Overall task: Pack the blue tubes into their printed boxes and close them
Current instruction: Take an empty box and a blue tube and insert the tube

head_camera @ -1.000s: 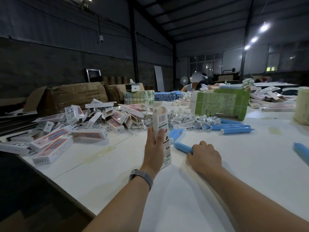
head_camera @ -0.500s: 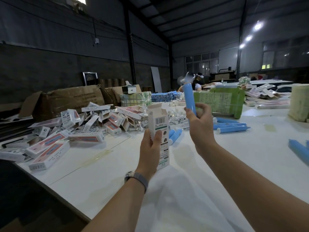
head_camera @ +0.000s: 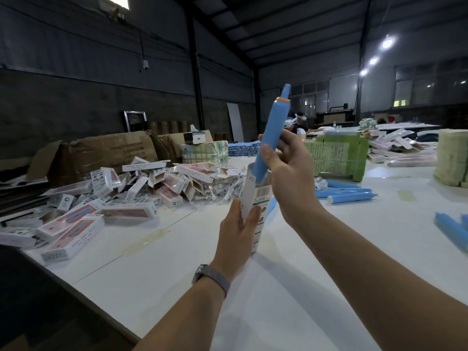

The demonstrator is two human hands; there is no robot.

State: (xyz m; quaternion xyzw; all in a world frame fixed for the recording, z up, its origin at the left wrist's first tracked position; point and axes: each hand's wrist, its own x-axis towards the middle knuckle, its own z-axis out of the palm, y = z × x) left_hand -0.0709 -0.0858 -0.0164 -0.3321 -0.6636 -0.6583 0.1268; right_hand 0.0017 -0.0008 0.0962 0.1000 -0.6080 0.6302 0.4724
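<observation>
Nearest the camera, two bare forearms reached out over the white table, the left one wearing a wristwatch. The left hand gripped the lower half of an upright printed box, fingers wrapped round its narrow sides, the open top facing up. Just above it, the right hand pinched a blue tube between thumb and curled fingers; the tube stood tilted, cap end uppermost, with its bottom end already inside the mouth of the box.

Beyond the hands, several loose blue tubes lay on the table to the right, and two more sat at the right edge. To the left, a heap of printed boxes spread across the tabletop, some flat, some tumbled. Behind them stood a worn cardboard carton and a green bundle of folded leaflets. Farther back, a person in a white visor sat at the table.
</observation>
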